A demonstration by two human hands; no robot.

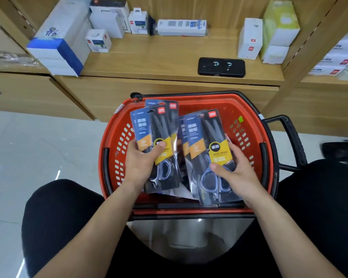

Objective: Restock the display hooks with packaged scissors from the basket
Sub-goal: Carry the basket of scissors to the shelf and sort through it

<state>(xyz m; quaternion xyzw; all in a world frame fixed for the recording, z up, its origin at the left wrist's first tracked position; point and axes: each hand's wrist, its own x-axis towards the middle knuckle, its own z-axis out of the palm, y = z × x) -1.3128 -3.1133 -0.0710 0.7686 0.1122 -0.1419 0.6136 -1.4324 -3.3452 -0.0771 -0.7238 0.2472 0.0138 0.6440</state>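
Note:
A red plastic basket (247, 141) with black handles stands on the floor between my knees. My left hand (141, 163) grips a small stack of packaged scissors (149, 125), blue and yellow cards with grey-handled scissors, held above the basket's left half. My right hand (237, 169) grips another stack of the same scissor packs (201, 135) over the right half, thumb on the front. More packs lie below them in the basket, mostly hidden. No display hooks are in view.
A wooden shelf (169, 57) runs behind the basket. On it lie a black phone (221, 67), several white boxes (107, 19) and a blue-and-white pack (58, 41) at the left. A black shoe (342, 151) is at the far right.

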